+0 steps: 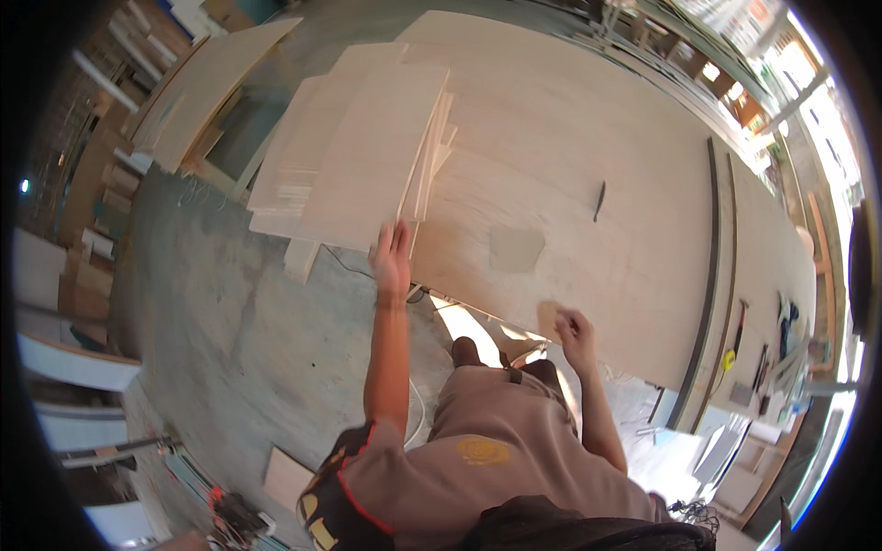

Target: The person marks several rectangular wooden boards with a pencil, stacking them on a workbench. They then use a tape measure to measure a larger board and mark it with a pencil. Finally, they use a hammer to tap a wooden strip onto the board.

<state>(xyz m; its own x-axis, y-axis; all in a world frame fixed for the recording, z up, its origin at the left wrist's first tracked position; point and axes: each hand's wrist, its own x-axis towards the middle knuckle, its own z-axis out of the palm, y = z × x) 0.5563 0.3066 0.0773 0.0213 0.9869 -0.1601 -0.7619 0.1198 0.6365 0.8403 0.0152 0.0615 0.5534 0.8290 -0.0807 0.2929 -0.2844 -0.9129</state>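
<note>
A stack of pale thin wooden panels lies on the left part of a large worktable, its sheets unevenly lined up. My left hand is at the near right corner of the top panel, fingers stretched out and touching its edge; the hand is slightly blurred. Close to the table's front edge, my right hand is closed on a small tan flat piece, whose material I cannot make out. A greyish flat patch lies on the tabletop between my hands. Farther back is a thin dark tool.
A long dark bar runs along the table's right side. Beyond it lie a yellow tape measure and several hand tools. Another panel-topped table stands at the far left. A cable hangs near my left hand.
</note>
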